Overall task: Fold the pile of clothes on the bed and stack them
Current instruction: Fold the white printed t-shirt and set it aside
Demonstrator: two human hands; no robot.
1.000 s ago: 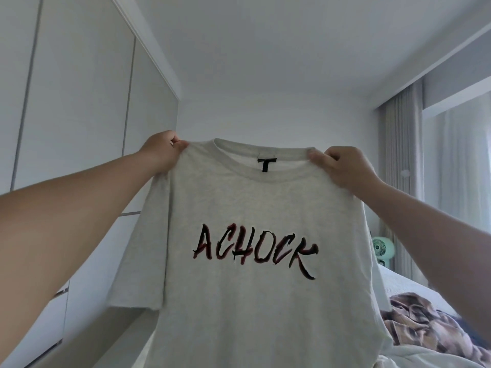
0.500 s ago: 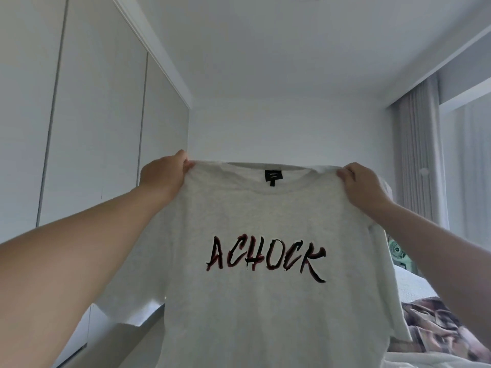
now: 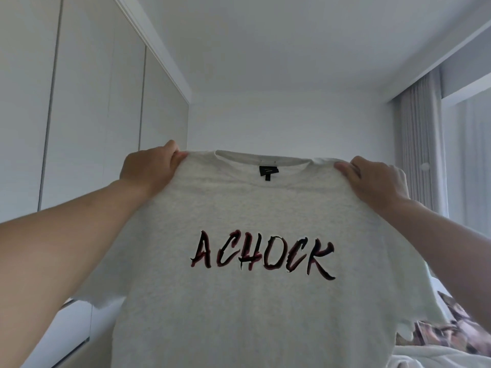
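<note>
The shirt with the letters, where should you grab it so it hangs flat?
Pinch the shirt at its two shoulders, from the outer sides, as the left hand and right hand do. The collar sits between them, so it hangs spread.

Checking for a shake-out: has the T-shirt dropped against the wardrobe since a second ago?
Cannot tell: the camera tilted, so T-shirt and wardrobe both shifted.

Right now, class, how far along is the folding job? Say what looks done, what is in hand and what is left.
Done: no folded stack is in view. In hand: the left hand and right hand hold a T-shirt up by its shoulders, unfolded. Left: fold and stack it; crumpled cloth lies on the bed.
</note>
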